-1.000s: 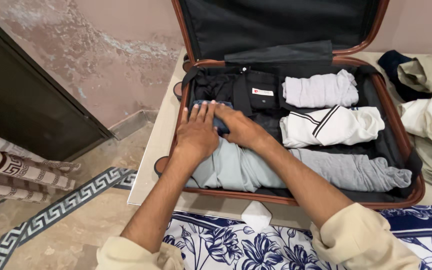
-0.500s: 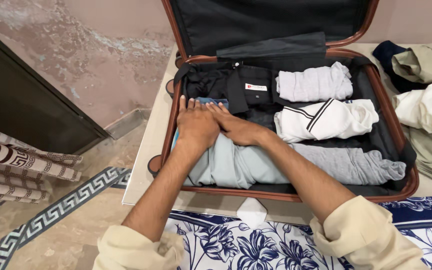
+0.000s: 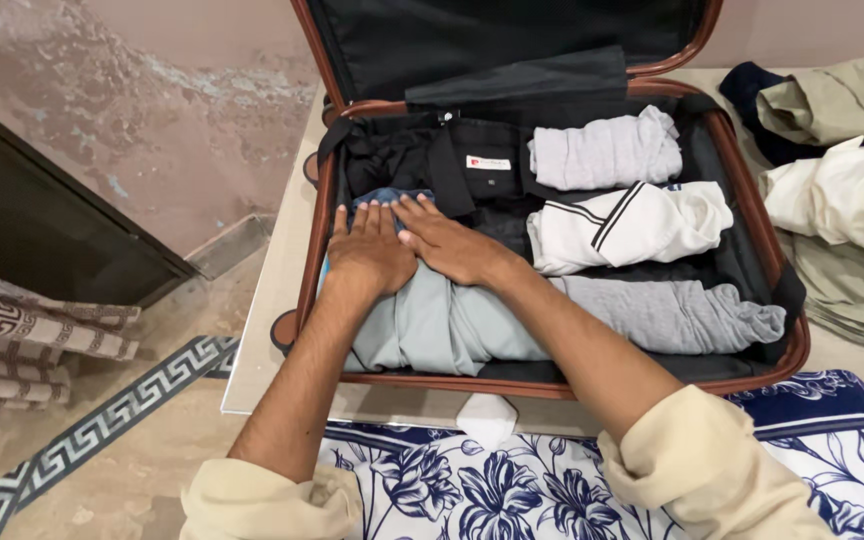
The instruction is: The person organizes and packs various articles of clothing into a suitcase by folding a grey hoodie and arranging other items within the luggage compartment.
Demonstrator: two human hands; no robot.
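An open brown suitcase (image 3: 800, 345) lies on a pale table, packed with rolled clothes. My left hand (image 3: 367, 255) and my right hand (image 3: 447, 242) lie flat side by side at the case's left end, pressing on a folded blue denim piece (image 3: 384, 197) above a pale grey-green roll (image 3: 442, 325). A black shirt (image 3: 407, 155) sits just beyond my fingertips. To the right lie a light grey roll (image 3: 602, 152), a white roll with dark stripes (image 3: 632, 225) and a grey roll (image 3: 672, 315).
Loose clothes (image 3: 842, 150) in khaki, white and navy are piled on the table to the right. A blue and white floral cloth (image 3: 512, 490) covers the near edge. A white tag (image 3: 485, 418) hangs below the case. A patterned rug (image 3: 102, 425) lies on the floor at left.
Both hands stay flat on the blue piece at the case's left end, the right hand drawing closer beside the left. The view has drifted, moving the suitcase left and up in frame.
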